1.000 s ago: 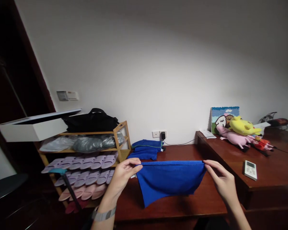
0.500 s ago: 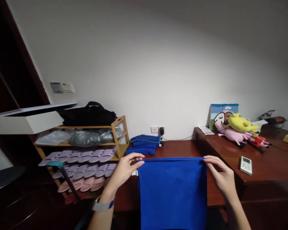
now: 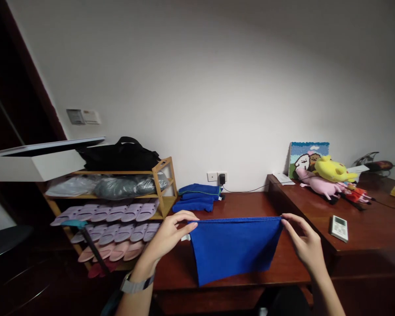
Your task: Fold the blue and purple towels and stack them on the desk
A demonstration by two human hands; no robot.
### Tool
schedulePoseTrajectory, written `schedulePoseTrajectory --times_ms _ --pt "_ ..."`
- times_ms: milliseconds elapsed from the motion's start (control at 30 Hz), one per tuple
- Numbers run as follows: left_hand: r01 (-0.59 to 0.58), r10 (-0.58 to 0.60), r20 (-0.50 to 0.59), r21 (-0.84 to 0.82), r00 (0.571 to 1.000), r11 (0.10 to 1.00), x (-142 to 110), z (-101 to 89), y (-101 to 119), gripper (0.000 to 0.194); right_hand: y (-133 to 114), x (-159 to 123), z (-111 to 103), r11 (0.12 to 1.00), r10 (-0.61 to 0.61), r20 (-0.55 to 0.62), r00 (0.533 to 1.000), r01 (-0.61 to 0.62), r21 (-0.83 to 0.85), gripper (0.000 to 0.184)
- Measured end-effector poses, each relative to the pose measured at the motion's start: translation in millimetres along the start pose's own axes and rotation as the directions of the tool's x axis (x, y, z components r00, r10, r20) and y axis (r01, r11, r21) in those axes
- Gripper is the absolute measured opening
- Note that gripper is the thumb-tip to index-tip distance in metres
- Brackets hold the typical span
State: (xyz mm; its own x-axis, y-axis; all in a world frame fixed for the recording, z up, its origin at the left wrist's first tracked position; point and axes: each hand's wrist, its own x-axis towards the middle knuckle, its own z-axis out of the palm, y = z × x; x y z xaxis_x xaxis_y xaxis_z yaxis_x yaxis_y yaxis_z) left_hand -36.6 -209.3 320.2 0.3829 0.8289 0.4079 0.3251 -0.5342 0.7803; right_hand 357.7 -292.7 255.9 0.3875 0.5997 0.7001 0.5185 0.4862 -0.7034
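Observation:
A blue cloth (image 3: 235,248) hangs stretched between my two hands above the brown table (image 3: 246,204). My left hand (image 3: 174,232) pinches its upper left corner between thumb and fingers, and a small white tag shows just below that grip. At the upper right corner, my right hand (image 3: 304,239) pinches the cloth the same way. The top edge runs nearly level, doubled at the seam. Its lower edge slants, lower on the left than on the right. Behind it, against the wall, lie folded blue cloths (image 3: 197,199).
On the left stands a wooden rack (image 3: 164,204) with several slippers, a black bag (image 3: 120,153) and a white box (image 3: 36,166). To the right, a higher desk (image 3: 311,204) bears plush toys (image 3: 332,169) and a white remote control (image 3: 339,228). A plugged-in charger (image 3: 222,178) trails a cable.
The lower part of the blue cloth has swung up and away from me, so its bottom edge now shows over the table. Both hands keep their corners almost in place.

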Motion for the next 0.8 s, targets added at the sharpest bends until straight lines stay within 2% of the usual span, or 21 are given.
schedulePoseTrajectory --times_ms 133,233,367,467,600,700,800 --pt "0.088 -0.091 -0.011 -0.152 0.996 0.984 3.1 2.8 -4.1 0.029 -6.4 2.1 -2.7 0.997 -0.072 0.017 0.997 0.073 -0.027 0.029" --pt "0.086 -0.09 -0.015 -0.183 0.996 0.979 4.7 4.2 -4.9 0.03 -8.0 2.8 -4.5 0.994 -0.1 0.009 0.995 0.1 -0.034 0.027" --pt "0.083 -0.08 0.02 -0.185 0.997 0.979 2.8 5.4 2.7 0.03 -5.2 -1.7 -7.7 0.998 -0.059 -0.085 0.995 0.056 -0.039 0.026" --pt "0.073 -0.075 -0.002 -0.186 0.997 0.98 -3.4 10.3 14.6 0.033 -5.6 -7.0 -10.8 1.0 -0.016 -0.14 0.99 0.018 0.014 0.023" --pt "0.055 -0.058 -0.01 -0.203 0.998 0.978 -14.4 21.8 35.0 0.032 -13.6 -6.8 -13.5 0.995 -0.091 -0.265 0.96 0.075 -0.071 0.02" --pt "0.032 -0.025 0.037 -0.205 0.999 0.978 -15.7 29.6 46.2 0.027 -17.0 6.6 -10.6 0.978 -0.166 -0.35 0.922 0.108 -0.179 0.019" --pt "0.045 -0.034 0.05 -0.238 0.998 0.97 -6.0 35.7 40.2 0.024 -8.2 38.7 7.1 0.953 -0.228 -0.336 0.914 0.139 -0.27 0.02"
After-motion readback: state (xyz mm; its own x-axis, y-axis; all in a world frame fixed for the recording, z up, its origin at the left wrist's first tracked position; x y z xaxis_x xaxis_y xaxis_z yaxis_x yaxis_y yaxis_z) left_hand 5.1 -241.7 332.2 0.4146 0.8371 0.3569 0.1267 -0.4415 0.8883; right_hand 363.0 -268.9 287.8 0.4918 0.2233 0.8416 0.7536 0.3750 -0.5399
